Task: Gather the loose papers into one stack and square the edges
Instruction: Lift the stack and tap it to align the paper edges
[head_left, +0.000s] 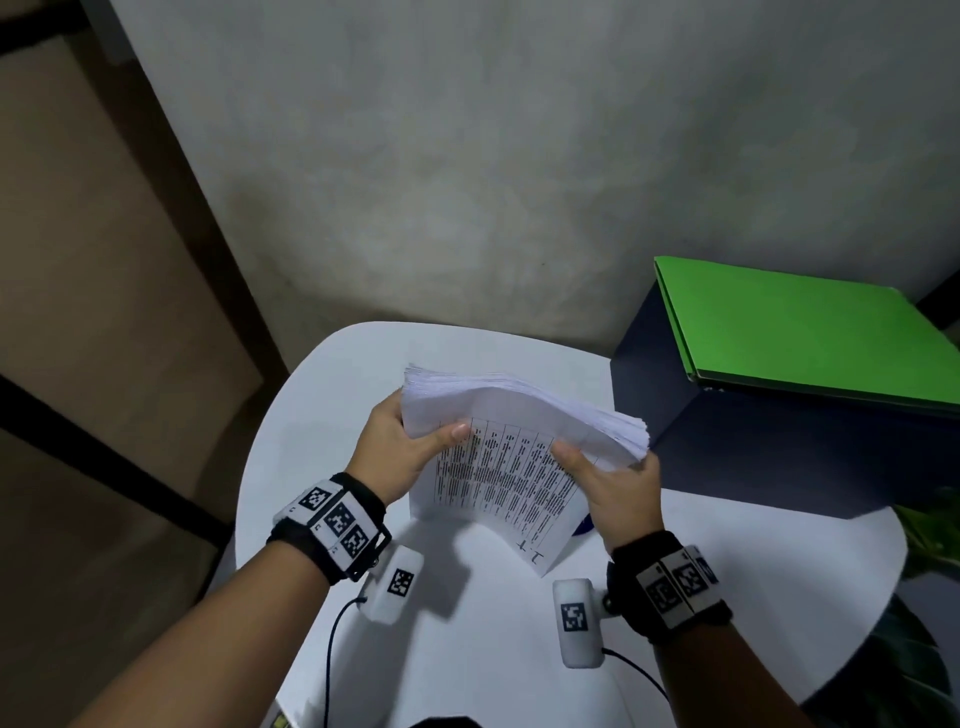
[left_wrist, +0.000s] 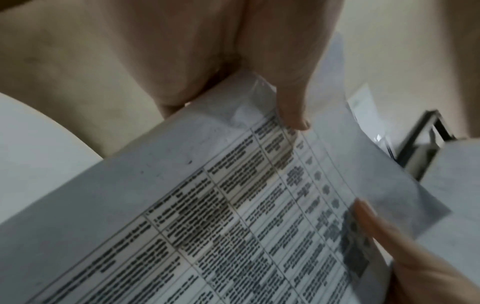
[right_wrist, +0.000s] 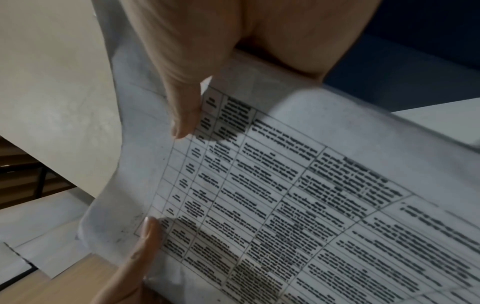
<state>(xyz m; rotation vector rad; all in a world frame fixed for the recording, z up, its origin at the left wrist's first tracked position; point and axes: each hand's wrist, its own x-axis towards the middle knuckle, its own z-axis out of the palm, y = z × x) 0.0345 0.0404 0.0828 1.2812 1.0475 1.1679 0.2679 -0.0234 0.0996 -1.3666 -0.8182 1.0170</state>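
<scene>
A thick stack of white papers (head_left: 509, 447) with a printed table on its near sheet stands on edge over the white round table (head_left: 467, 649), tilted and bowed. My left hand (head_left: 410, 441) grips its left side, thumb across the printed face, fingers behind. My right hand (head_left: 608, 478) grips the right side the same way. The top edges fan unevenly. In the left wrist view the papers (left_wrist: 207, 205) fill the frame under my left thumb (left_wrist: 293, 107). The right wrist view shows the same sheet (right_wrist: 298, 195) pinched by my right thumb (right_wrist: 182, 107).
A dark blue box (head_left: 753, 431) stands at the table's right, touching distance from the stack, with a green folder (head_left: 800, 332) on top. A grey wall rises behind the table. Green leaves (head_left: 930, 525) show at the right edge. A small blue object (head_left: 584, 526) peeks out under the stack.
</scene>
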